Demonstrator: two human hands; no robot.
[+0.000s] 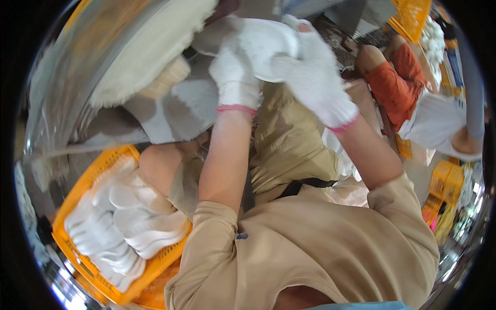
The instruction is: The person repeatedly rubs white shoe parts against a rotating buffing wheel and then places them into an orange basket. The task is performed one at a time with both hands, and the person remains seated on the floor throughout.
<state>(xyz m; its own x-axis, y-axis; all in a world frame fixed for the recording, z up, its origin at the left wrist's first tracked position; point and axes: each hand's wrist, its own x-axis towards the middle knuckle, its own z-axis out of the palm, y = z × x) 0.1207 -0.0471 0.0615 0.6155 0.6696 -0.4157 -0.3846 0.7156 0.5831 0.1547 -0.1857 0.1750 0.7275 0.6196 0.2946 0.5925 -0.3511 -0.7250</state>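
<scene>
A crowded workshop floor surrounds us, a buffing wheel [150, 46] just left of our hands. Our gloved left hand [235, 77] and right hand [315, 82] both grip a white sole [266, 44] between them. Below our left hand, a crate [77, 191] holds more soles [129, 222].

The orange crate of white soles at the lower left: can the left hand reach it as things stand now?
Probably not at once. The left hand and the right hand, both gloved, grip a white sole up by the big fluffy wheel. The orange crate lies open beside the left knee, nothing over it.
</scene>
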